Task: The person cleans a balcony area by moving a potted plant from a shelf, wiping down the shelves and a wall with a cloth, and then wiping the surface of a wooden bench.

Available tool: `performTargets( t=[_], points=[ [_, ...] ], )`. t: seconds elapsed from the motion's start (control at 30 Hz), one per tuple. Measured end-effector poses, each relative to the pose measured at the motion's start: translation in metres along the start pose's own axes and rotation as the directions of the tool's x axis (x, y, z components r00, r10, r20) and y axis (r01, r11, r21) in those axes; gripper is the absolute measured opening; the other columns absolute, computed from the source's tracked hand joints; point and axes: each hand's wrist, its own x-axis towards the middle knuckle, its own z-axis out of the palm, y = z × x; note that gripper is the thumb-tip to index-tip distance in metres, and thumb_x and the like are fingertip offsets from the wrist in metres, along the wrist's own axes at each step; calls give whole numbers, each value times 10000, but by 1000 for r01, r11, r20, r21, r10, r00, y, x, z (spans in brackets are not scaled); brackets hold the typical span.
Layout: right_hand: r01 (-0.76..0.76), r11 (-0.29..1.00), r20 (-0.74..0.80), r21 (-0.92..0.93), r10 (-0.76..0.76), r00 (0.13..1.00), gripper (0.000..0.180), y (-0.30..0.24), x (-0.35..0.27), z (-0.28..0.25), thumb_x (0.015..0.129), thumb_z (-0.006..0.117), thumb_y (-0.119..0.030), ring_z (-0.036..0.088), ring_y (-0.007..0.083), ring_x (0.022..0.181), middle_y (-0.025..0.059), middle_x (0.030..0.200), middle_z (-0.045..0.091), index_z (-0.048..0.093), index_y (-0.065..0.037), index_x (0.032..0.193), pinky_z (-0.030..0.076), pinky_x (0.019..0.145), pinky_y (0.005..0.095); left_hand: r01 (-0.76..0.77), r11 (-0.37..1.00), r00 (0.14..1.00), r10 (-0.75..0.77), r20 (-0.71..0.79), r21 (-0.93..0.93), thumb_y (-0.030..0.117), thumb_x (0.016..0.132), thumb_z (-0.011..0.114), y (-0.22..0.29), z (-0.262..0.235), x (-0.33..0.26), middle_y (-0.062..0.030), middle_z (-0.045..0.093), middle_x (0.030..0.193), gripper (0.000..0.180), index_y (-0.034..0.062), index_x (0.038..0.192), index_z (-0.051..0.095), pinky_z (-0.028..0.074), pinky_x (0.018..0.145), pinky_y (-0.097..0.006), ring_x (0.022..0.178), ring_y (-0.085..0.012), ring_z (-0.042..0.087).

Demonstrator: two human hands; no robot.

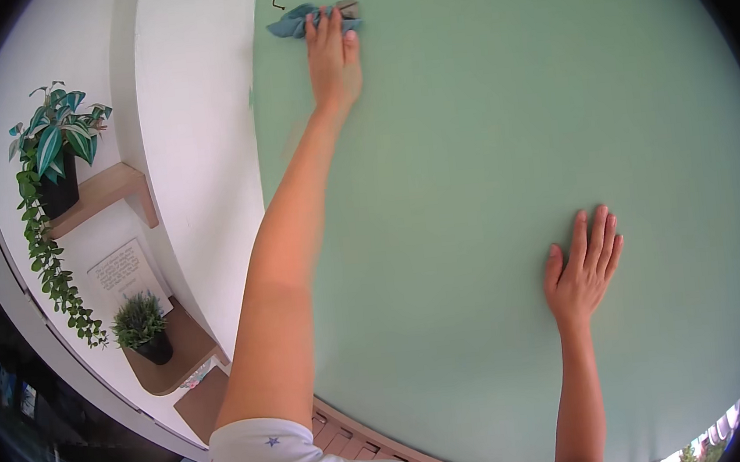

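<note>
My left hand (336,67) reaches far up the pale green wall (452,162) and presses a crumpled blue cloth (289,24) against it. The fingers lie over the cloth, and a greyish-brown patch of it or of something under it shows by the fingertips. Just above the cloth, a small dark hook (278,5) sticks out of the wall. Lower and to the right, my right hand (581,278) rests flat on the same wall, fingers spread, holding nothing.
At the left, a wooden shelf (103,199) carries a trailing potted plant (58,183). Below it, another shelf (178,349) bears a small potted plant (142,326) and a printed card (127,272). A slatted wooden ledge (353,437) runs along the wall's bottom.
</note>
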Motion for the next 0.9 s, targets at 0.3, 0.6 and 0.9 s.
performTargets(
  t=[0.3,0.6,0.9],
  points=[
    [-24,1000,37,19,23,999,481,5,-7,-3,975,386,-318,300,310,1384,162,1468,358,434,-56,1375,209,1136,463,-189,959,973,155,169,210,402,935,459,-12,-14,-1,-285,98,1520,587,95,1427,368,88,1132,-528,1412,-411,119],
    [-41,999,59,-15,42,997,476,5,-6,-2,954,405,-306,293,322,1383,169,1460,363,456,-57,1356,198,1140,474,101,993,994,-99,-43,60,372,988,342,48,53,56,-273,224,1493,525,80,1422,375,151,1136,-468,1402,-433,131],
    [50,996,88,71,-56,995,491,35,-13,-3,943,436,-298,307,330,1378,177,1453,377,441,-64,1375,208,1137,474,-637,764,741,644,189,-103,363,974,401,174,102,60,-139,349,1473,463,145,1380,441,194,1137,-454,1382,-316,274]
  ],
)
